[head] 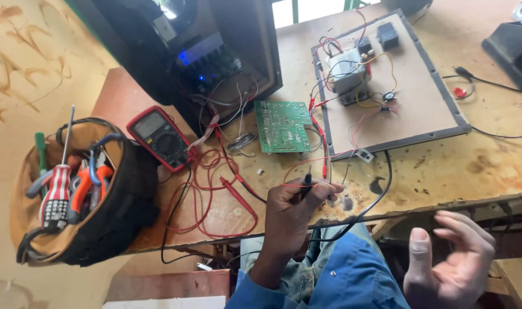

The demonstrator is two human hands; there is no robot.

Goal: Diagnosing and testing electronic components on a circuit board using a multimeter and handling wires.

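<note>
Black probe [306, 182] pinched in left hand [292, 214] fingertips; right hand [452, 266] spread, holding nothing.

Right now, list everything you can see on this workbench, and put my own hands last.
Multimeter: one, red and black, left part of the bench, red leads coiled beside it.
Tool bag: one, black and tan, far left, holding a striped screwdriver and orange-handled pliers.
Circuit board: one, green, centre of the bench.
Open cabinet: one, dark, back left, blue light inside.
Back panel: one, brown with grey frame, right of centre, carrying wired parts.
Workbench: one, worn wood.
Black probe: one, pinched in the left hand.
Left hand: at the bench's front edge, gripping the probe.
Right hand: open, empty, below the bench edge.
</note>
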